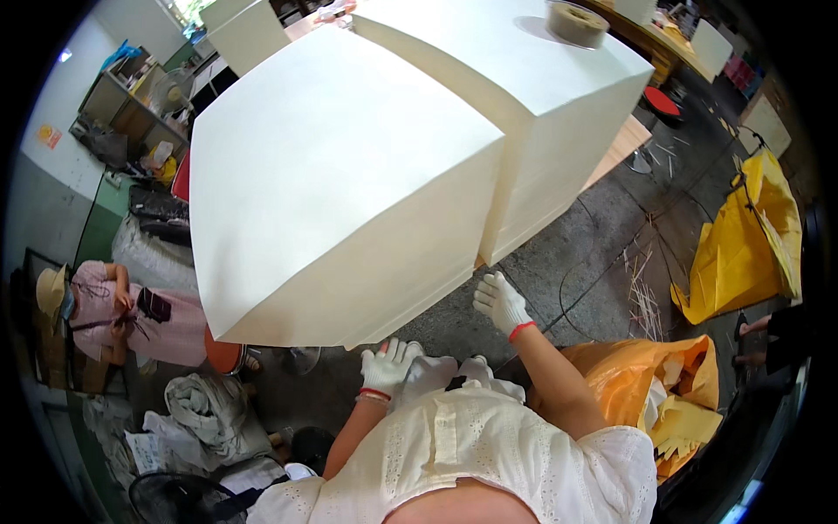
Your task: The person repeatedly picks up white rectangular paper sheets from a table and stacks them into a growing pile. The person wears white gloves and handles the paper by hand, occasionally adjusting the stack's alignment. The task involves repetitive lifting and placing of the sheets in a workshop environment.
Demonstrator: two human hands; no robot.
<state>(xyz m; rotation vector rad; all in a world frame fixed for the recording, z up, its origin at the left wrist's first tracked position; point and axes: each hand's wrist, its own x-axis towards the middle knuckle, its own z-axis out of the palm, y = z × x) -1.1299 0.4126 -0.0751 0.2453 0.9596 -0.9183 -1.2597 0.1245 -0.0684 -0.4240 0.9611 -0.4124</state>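
Both my hands wear white knit gloves with red cuffs. Close in front of me stands a large white box-like block (340,166), perhaps a tall stack of sheets, with a smooth top and cream side. My left hand (389,367) is by its lower near edge, fingers stretched out and holding nothing; whether it touches the edge I cannot tell. Just off the block's right near corner is my right hand (501,303), empty, its fingers loosely extended. A second white block (515,52) stands beside the first across a narrow gap, with a roll of tape (576,24) on top.
An orange sack (611,375) with scraps lies at my right, and a yellow sack (751,244) farther off. Thin strips (644,293) and cables litter the floor. On the left are a person in a hat (148,314), a round stool (224,353) and grey bundled sacks (209,410).
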